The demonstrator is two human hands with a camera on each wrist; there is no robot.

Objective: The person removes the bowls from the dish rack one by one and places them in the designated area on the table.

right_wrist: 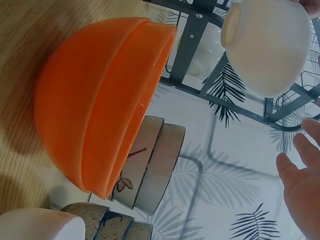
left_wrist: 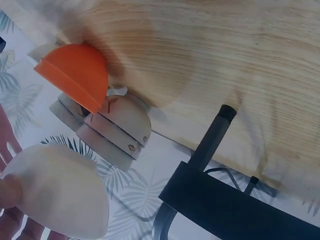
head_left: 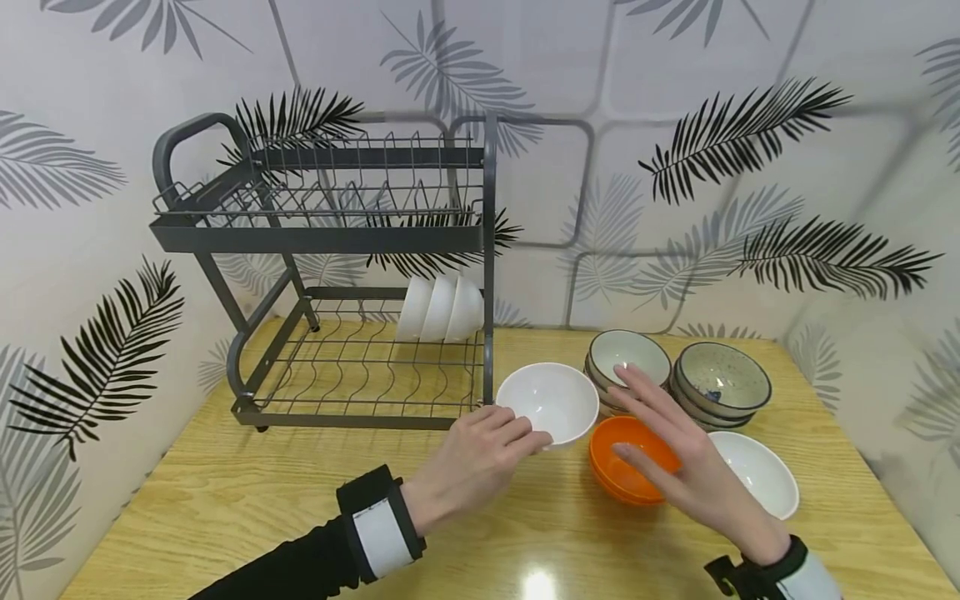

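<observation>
1. I see the left hand [head_left: 480,458] pinching a white bowl [head_left: 551,404] at its near-left edge; the bowl sits off the fingertips, ahead and to the right, mouth upward.
2. My right hand [head_left: 693,467] is spread, thumb well apart from straight fingers, holding nothing; I have a gap from it leftward to the white bowl's rim.
3. Ahead-left of the left hand stands the dish rack [head_left: 322,240]; its right post looks just beside the bowl's rim from the head, but the left wrist view shows space between.
4. Beyond the left hand, three white bowls [head_left: 438,308] stand on edge at the lower tier's right end; wire slots extend leftward.
5. Below-left of the right hand are nested orange bowls [head_left: 630,458], apart from its fingers in the right wrist view.
6. Past its fingers stand pale bowls [head_left: 630,350] and speckled bowls [head_left: 723,379]; a white dish [head_left: 757,475] lies rightward, partly hidden.
7. Between my forearms runs bare tabletop [head_left: 540,517].
</observation>
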